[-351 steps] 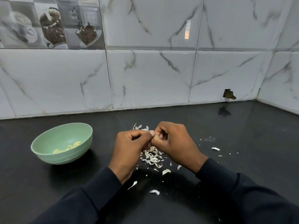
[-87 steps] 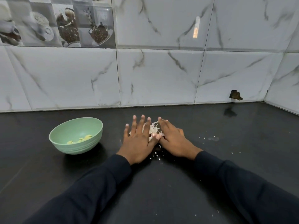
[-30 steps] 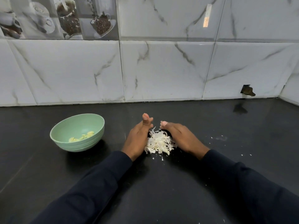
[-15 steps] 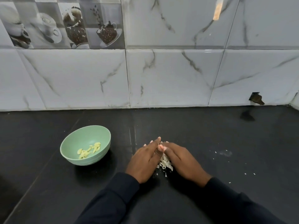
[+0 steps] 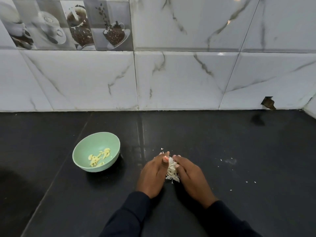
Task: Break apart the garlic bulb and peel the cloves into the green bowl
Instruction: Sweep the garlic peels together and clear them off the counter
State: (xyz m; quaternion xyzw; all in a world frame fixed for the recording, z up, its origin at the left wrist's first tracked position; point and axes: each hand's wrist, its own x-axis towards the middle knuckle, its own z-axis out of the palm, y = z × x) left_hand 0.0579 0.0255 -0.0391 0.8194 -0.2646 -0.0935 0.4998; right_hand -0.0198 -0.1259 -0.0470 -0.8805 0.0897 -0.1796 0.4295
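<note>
Hemming the garlic skins [image 5: 171,171], left hand [image 5: 152,176] and right hand [image 5: 191,176] lie straight-fingered — green bowl [image 5: 93,143] stands nearby.

Black countertop [image 5: 222,134]; marble wall tiles [image 5: 171,79]; coffee-print tiles [image 5: 77,28].

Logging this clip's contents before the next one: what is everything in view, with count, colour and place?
green bowl: one, pale green, on the counter left of the hands
peeled cloves: several, pale yellow, inside the green bowl
garlic skins: one heap, white, between the hands
skin flecks: a few, white, scattered right of the hands
counter: one, glossy black
wall tiles: several, white with grey veins, behind the counter
picture tile: one, grey coffee-cup print, upper left
hole: one, dark brown, low in the wall at right
left hand: presses the heap's left side
right hand: presses the heap's right side
sleeves: two, dark, bottom edge
</note>
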